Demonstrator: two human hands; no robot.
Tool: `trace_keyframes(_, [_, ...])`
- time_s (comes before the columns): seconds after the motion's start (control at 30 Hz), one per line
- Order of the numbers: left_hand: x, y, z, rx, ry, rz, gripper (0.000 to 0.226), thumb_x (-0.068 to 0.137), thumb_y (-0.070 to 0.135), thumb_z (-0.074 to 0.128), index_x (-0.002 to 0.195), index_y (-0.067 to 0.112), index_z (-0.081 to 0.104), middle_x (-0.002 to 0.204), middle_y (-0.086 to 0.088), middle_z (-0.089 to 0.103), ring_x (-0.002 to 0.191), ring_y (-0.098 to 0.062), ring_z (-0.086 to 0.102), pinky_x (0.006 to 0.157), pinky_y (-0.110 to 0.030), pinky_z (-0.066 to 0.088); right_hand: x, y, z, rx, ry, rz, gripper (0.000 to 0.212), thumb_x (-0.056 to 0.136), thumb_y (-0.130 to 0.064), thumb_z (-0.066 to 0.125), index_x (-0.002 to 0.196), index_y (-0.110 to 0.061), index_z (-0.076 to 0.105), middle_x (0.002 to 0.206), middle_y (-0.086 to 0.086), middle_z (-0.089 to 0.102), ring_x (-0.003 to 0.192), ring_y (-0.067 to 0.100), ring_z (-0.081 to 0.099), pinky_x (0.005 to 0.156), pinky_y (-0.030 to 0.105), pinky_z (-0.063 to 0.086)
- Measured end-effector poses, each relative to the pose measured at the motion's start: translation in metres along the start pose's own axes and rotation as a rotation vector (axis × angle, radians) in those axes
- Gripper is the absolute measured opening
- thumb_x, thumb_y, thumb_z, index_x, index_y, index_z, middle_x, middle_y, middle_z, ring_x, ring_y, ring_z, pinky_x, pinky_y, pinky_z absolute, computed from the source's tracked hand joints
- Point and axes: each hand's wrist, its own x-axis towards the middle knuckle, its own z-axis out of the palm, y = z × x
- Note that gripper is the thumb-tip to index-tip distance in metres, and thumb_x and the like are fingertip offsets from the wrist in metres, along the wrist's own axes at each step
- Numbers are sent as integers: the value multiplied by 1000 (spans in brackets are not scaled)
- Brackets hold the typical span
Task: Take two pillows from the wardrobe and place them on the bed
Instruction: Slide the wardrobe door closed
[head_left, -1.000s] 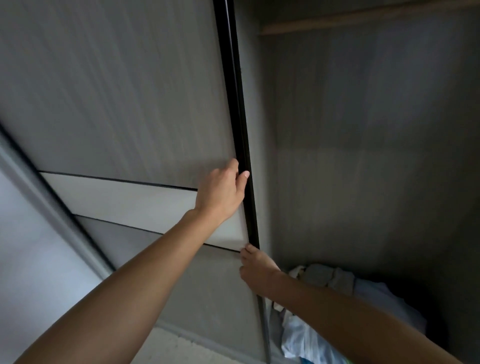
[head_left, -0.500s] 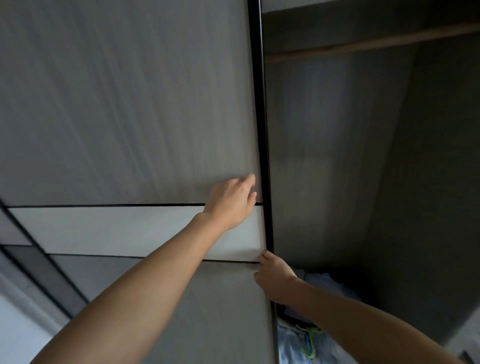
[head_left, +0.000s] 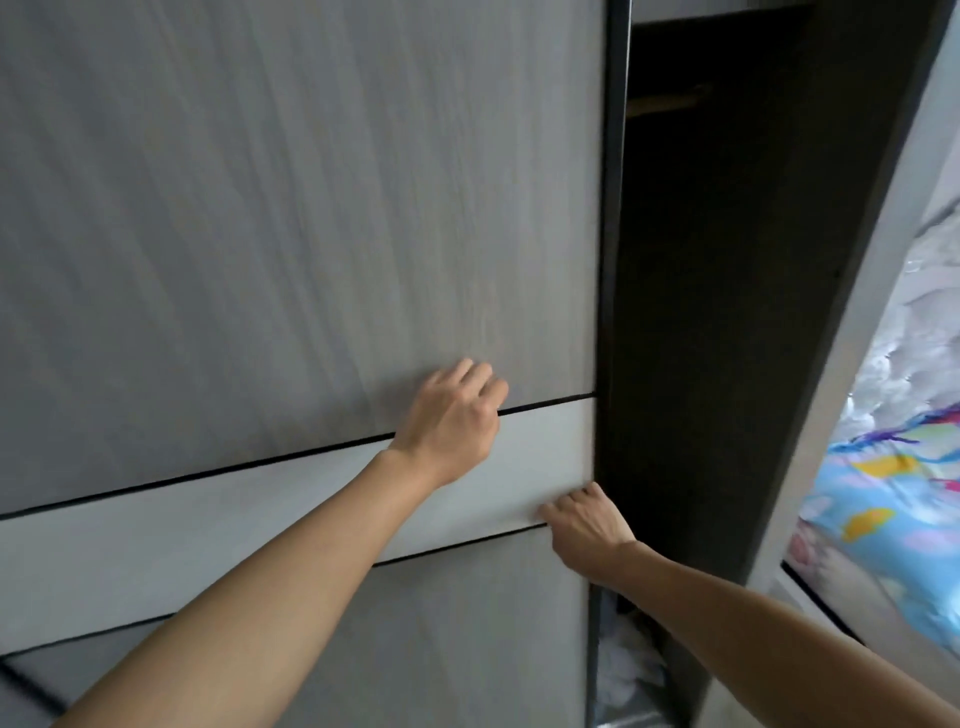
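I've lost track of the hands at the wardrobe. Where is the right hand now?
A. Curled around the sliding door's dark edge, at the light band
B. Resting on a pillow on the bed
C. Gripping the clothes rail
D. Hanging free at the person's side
A: the right hand has its fingers hooked round the dark edge of the sliding door, level with the light band, while the left hand lies flat on the door face.
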Motion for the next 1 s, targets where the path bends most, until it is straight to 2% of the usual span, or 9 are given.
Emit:
trace_keyframes(0.1, [-1, -13, 12, 98, 106, 111, 8, 69, 9, 59, 77, 9, 57, 91, -12, 63, 83, -31, 54, 69, -39, 41, -8, 16, 7, 26, -10, 186, 27, 83, -22, 44, 107, -16, 55, 105, 10, 67, 98, 29, 61, 89, 41, 39])
trace_keyframes(0.17, [-5, -26, 19, 129, 161, 200, 17, 72, 12, 55, 87, 9, 62, 108, -15, 65, 100, -32, 50, 82, -42, 36, -12, 22, 9, 28, -21, 321, 25, 83, -24, 45, 105, -15, 54, 105, 10, 67, 98, 30, 60, 85, 41, 39])
trace_keyframes(0.33, [-16, -52, 29, 115, 211, 343, 30, 82, 14, 45, 106, 9, 63, 139, -17, 51, 131, -33, 43, 111, -49, 27, -17, 26, 17, 107, -39, 659, 31, 85, -34, 49, 108, -13, 52, 111, 9, 60, 104, 29, 55, 82, 39, 43])
trace_keyframes(0.4, [-21, -60, 33, 114, 227, 351, 36, 82, 16, 47, 116, 10, 59, 145, -18, 44, 137, -34, 37, 116, -52, 21, -15, 18, 19, 308, 39, 836, 32, 87, -34, 49, 111, -12, 50, 114, 11, 57, 105, 30, 54, 79, 37, 44])
trace_keyframes(0.47, [-23, -64, 37, 128, 229, 356, 45, 80, 18, 48, 124, 10, 54, 149, -18, 38, 140, -34, 31, 117, -53, 17, -9, 8, 17, 616, 175, 1058, 35, 92, -33, 46, 119, -12, 47, 120, 14, 55, 107, 33, 55, 79, 36, 44])
trace_keyframes(0.53, [-20, -61, 41, 141, 226, 371, 50, 81, 19, 48, 130, 9, 50, 151, -19, 33, 141, -35, 28, 117, -53, 15, 2, 0, 15, 911, 292, 1225, 47, 96, -34, 43, 138, -13, 36, 135, 16, 50, 118, 36, 52, 93, 39, 42])
trace_keyframes(0.63, [-8, -48, 46, 147, 222, 376, 50, 84, 20, 43, 133, 9, 48, 152, -19, 32, 141, -35, 27, 117, -54, 14, 15, -6, 10, 1175, 425, 1304, 58, 100, -38, 38, 151, -16, 20, 154, 13, 33, 137, 32, 36, 112, 37, 28])
trace_keyframes(0.83, [12, -30, 53, 152, 218, 382, 50, 87, 19, 40, 135, 6, 46, 152, -21, 31, 141, -35, 26, 117, -54, 4, 16, 14, 13, 1306, 493, 1324, 61, 101, -42, 34, 153, -20, 10, 160, 2, 19, 144, 24, 24, 115, 34, 20])
trace_keyframes(1.0, [27, -18, 58, 155, 229, 390, 49, 89, 19, 39, 135, 6, 46, 151, -21, 32, 141, -36, 27, 116, -54, 3, 17, 31, 20, 1319, 503, 1351, 62, 101, -43, 33, 153, -24, 5, 161, 0, 15, 145, 25, 22, 116, 35, 18])
